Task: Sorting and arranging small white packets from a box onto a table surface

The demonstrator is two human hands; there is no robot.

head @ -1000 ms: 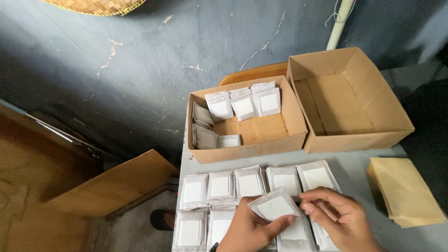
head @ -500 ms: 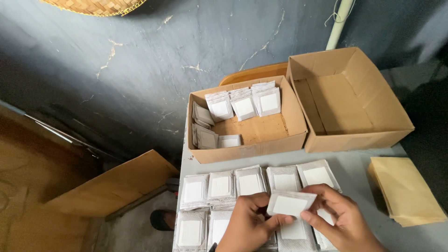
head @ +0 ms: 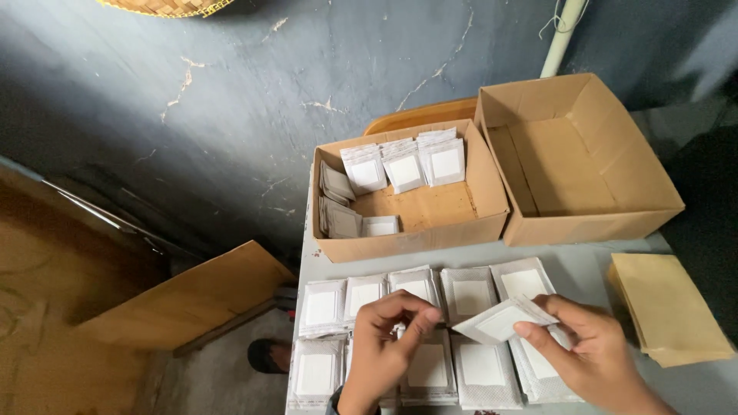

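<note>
Since a moment ago, left hand let go and curled empty; right hand pinches the white sachet above the counter rows.

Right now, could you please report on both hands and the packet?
Right hand holds white packet. Left hand beside it, empty. Packet stacks below.

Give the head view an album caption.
Right hand lifts a white sachet above stacked sachets beside two cardboard boxes.

My left hand hovers with fingers curled inward, thumb and forefinger nearly meeting, pinching nothing. My right hand sits just beside it, palm turned leftward, thumb and fingertips closed in a light pinch.
</note>
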